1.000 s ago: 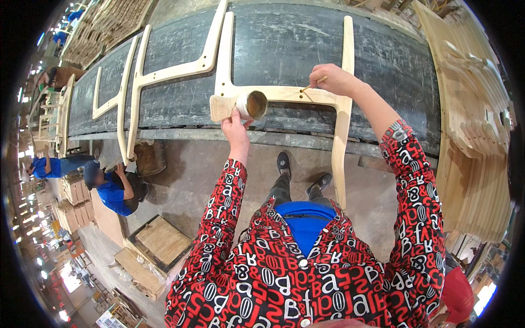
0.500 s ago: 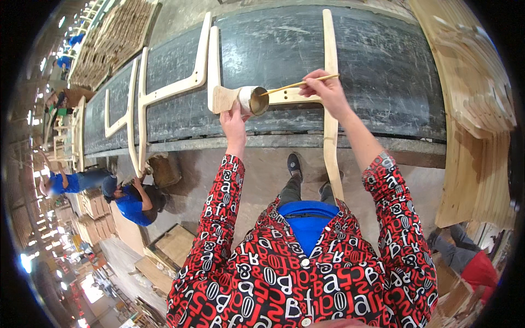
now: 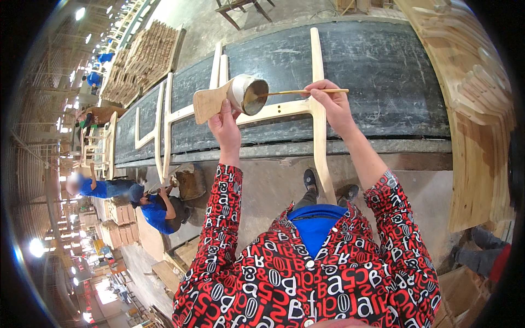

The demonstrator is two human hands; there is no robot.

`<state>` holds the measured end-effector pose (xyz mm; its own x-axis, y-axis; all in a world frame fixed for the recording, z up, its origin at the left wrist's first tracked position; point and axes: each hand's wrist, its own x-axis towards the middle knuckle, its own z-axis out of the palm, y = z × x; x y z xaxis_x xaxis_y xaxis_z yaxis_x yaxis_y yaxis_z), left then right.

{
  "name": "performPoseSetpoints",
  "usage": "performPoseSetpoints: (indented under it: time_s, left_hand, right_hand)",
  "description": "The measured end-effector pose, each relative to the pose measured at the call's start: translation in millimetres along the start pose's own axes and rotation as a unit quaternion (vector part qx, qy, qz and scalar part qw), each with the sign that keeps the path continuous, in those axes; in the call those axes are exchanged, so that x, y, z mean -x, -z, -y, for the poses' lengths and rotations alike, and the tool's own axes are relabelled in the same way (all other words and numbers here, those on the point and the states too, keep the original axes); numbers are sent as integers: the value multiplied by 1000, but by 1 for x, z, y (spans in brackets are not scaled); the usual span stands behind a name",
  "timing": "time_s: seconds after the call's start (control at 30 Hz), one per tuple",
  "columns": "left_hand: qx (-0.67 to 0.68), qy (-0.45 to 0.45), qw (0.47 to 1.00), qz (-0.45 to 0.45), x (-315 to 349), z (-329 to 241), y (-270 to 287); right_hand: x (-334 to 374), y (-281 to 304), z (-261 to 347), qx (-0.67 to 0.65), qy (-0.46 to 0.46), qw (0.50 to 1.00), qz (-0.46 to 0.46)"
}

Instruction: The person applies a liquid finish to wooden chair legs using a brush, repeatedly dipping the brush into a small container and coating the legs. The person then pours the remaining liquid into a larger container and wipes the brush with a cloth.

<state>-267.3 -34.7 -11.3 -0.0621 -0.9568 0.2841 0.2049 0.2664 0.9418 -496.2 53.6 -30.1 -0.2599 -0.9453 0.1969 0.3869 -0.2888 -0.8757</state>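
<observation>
My left hand (image 3: 225, 128) is closed round a flat wooden handle (image 3: 209, 105) fixed to a small white pot (image 3: 238, 90). The pot tilts so that its mouth faces right, showing a brownish inside. Between the fingertips of my right hand (image 3: 332, 106) is a thin wooden stick (image 3: 295, 92), nearly level, its far tip inside the pot's mouth. Whether that tip has bristles cannot be made out. Below both hands lies a pale wooden chair-like frame (image 3: 317, 60) with dark holes in its crosspiece; its leg juts over the bench's near edge.
The dark, scuffed workbench (image 3: 383, 65) carries more pale wooden frames (image 3: 168, 115) at its left. Curved wooden parts (image 3: 465, 109) are stacked on the right. A person in blue (image 3: 156, 210) crouches at the lower left. Wood stacks (image 3: 153, 49) stand beyond the bench.
The whole view has shifted, with bench and frames lower and farther right. The pot looks larger and shows more of its handle. The stick has gone from slanted to nearly level.
</observation>
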Motion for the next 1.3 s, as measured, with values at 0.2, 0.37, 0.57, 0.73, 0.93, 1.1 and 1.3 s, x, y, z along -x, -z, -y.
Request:
performPoseSetpoints:
  time_s: [0.2,0.37,0.57,0.73,0.93,1.1,1.3]
  left_hand:
    - [-23,-33,999,11,-2,-16,4]
    - [-28,-44,998,21,-9,-24,0]
    - [-10,-66,997,24,-10,-26,-8]
    - [-117,-60,991,22,-9,-14,-12]
    - [-84,-32,996,-7,2,15,-34]
    - [57,91,994,-29,11,43,-33]
    - [114,179,973,-85,17,66,-15]
  right_hand:
    - [2,-12,17,8,3,1000,14]
    - [-4,-15,23,-3,12,1000,22]
    - [-1,-17,28,22,22,999,-15]
    - [6,-20,12,-27,24,995,-90]
    - [12,-7,-31,-145,-168,944,-245]
    - [15,10,-45,-158,-202,927,-274]
    - [12,17,-36,-78,-65,988,-117]
